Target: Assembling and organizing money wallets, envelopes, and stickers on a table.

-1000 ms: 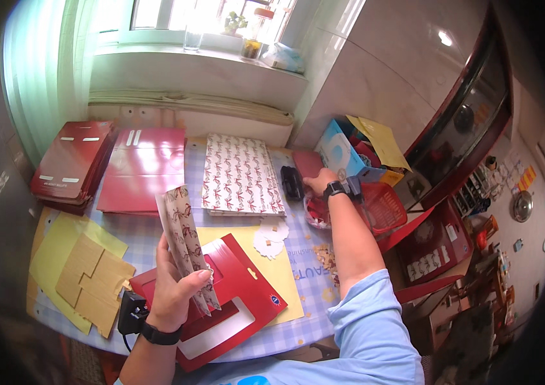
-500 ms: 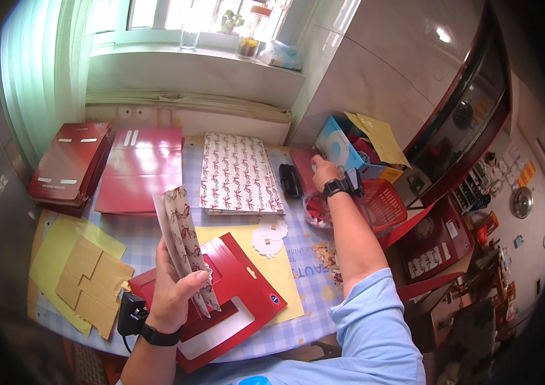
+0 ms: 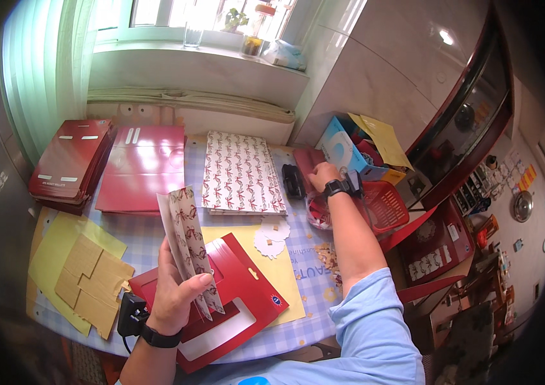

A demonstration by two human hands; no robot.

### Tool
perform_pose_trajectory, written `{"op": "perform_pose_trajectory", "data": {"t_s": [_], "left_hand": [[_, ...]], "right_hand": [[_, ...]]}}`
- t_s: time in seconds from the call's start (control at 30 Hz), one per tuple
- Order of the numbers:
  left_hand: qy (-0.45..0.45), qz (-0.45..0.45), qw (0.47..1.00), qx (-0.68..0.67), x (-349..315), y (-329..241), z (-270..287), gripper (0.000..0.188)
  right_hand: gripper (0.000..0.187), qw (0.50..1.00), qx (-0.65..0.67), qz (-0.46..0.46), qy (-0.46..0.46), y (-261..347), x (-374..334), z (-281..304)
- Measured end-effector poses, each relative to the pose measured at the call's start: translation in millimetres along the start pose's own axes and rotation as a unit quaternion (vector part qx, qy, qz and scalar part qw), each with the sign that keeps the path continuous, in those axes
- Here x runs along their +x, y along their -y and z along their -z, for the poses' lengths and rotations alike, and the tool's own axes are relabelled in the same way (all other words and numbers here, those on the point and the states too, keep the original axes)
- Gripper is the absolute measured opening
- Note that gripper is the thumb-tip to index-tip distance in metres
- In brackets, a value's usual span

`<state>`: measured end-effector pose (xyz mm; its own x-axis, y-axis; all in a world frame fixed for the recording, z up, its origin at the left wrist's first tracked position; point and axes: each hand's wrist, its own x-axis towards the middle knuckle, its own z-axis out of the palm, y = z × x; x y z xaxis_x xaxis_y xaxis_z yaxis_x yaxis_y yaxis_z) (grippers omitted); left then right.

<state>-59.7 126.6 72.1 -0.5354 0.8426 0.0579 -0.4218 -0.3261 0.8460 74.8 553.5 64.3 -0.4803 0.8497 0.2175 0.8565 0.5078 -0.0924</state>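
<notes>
My left hand [image 3: 173,295] is closed round a folded sheet of patterned paper [image 3: 190,240], white with a red bow print, held upright. Below it lies a flat dark red cardboard folder [image 3: 237,273] with a white window, slot and small blue badge. My right hand [image 3: 325,178] reaches to the far right, fingers curled down over a clear plastic bag [image 3: 318,215] with red pieces in it. What its fingertips grip is hidden. Just left of that hand is a black object [image 3: 293,181]. A dark red flat piece [image 3: 308,157] lies behind the hand.
Red folder stacks [image 3: 70,157] [image 3: 141,167] and a patterned sheet stack [image 3: 243,170] line the back. Brown cardboard pieces [image 3: 93,279] lie left on yellow paper. White scalloped cutouts [image 3: 271,237] lie mid-table. A blue box [image 3: 346,144] and red basket [image 3: 388,205] stand right.
My right hand has drawn slightly nearer over the clear bag, its fingers now bent downward. My left hand keeps the folded patterned paper in nearly the same place.
</notes>
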Motion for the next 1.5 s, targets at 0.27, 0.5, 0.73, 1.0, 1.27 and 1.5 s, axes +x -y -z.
{"op": "perform_pose_trajectory", "data": {"t_s": [0.27,0.5,0.73,1.0,1.27,1.5], "left_hand": [[0.002,0.0,1.0,0.004,-1,0,2,0.098],[0.008,0.007,1.0,-0.007,-1,1,1,0.098],[0.006,0.008,1.0,-0.003,0,4,4,0.099],[0.005,0.014,1.0,-0.004,0,3,2,0.1],[0.011,0.014,1.0,-0.003,0,2,2,0.101],[0.011,0.01,1.0,-0.006,0,3,2,0.101]], "right_hand": [[0.029,1.0,-0.009,0.003,-0.002,6,2,-1],[0.029,1.0,-0.001,0.01,-0.002,-2,6,-3],[0.034,0.999,0.024,0.035,-0.021,-6,0,0],[0.033,1.0,-0.011,0.015,-0.001,5,0,3],[0.029,1.0,0.015,0.002,-0.001,-4,9,-4],[0.036,1.0,0.005,0.002,-0.004,8,-4,6]]}}
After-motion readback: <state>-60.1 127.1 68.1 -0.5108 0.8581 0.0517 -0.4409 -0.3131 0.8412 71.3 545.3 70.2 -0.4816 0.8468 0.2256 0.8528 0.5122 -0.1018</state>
